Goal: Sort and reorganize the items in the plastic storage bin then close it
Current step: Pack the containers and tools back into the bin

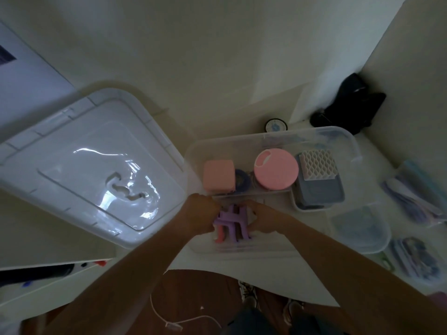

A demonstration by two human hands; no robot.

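Observation:
A clear plastic storage bin [348,136] stands open on the white table. Inside it are a pink square box [219,175], a round pink lid [277,169], a dark blue tape roll [243,181] and a grey tray with a white honeycomb piece [318,164]. At the bin's near left, a bunch of purple and pink hair claw clips [231,222] lies between my hands. My left hand [202,212] grips the clips from the left. My right hand [260,217] holds them from the right. The bin's clear lid [79,165] lies to the left.
A smaller clear container [360,228] sits right of the bin. Bags of small items [416,194] lie along the table's right side. A black bag [350,102] fills the far corner, a small round clock [275,126] stands behind the bin. The table's near edge runs below my forearms.

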